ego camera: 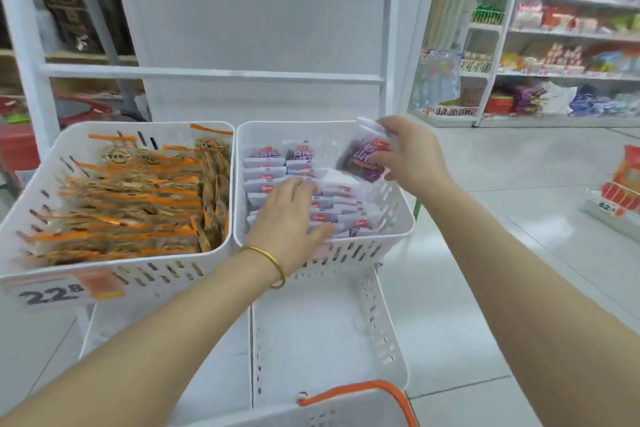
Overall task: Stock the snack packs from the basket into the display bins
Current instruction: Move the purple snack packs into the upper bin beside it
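Hands apart: right hand (412, 152) pinches a purple clear-topped plastic snack pack (363, 161) over the white slotted plastic bin (406, 229); left hand (287, 215) lies flat on white packs (265, 172) inside.

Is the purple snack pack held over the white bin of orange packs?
No: the right hand holds the purple snack pack over the right-hand white bin of purple-labelled packs.
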### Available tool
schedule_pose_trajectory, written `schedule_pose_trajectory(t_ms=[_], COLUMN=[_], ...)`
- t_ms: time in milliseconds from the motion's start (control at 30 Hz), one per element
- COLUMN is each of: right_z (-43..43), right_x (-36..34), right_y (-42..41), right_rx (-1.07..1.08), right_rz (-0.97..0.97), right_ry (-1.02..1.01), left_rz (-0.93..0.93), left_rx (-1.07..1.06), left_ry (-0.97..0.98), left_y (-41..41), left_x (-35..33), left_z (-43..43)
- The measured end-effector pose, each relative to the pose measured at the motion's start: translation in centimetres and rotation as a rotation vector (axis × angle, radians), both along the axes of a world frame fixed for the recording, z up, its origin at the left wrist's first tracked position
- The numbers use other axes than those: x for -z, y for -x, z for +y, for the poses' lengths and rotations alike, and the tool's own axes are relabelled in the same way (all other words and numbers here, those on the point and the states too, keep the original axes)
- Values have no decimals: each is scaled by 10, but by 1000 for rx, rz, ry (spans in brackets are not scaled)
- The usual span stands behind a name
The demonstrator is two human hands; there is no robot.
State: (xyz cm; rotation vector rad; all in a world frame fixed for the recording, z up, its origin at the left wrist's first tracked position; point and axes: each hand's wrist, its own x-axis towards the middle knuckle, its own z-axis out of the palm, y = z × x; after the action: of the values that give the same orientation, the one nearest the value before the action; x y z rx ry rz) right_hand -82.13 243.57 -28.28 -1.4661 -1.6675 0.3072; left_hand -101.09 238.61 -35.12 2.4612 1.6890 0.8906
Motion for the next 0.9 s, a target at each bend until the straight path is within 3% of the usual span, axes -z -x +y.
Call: schedule_pose_trajectory(t_ms=[133, 300, 400, 467, 700, 800, 900], right_z=[64, 105, 108, 99, -11, -87, -177], right_x=[23, 57, 61, 56, 32, 49, 108], right_y=[21, 23, 27, 25, 18, 35, 61], right_rx=[112, 5, -109, -128, -153, -151, -237], right_rz=[-319, -392, -240, -102, 190, 382, 486], right_ry=[-58, 266, 479, 501, 146, 77, 199], left_rz=[156, 147, 146, 154, -26, -37, -49], left_rx=[-22, -24, -31, -31, 50, 15, -37], left_ry=[6, 24, 26, 26, -94, 11, 226], left_y=[8, 11, 10, 11, 24, 39, 62], left_x=[19, 32, 31, 30, 0, 18, 58], left_z=[26, 34, 35, 38, -27, -97, -174])
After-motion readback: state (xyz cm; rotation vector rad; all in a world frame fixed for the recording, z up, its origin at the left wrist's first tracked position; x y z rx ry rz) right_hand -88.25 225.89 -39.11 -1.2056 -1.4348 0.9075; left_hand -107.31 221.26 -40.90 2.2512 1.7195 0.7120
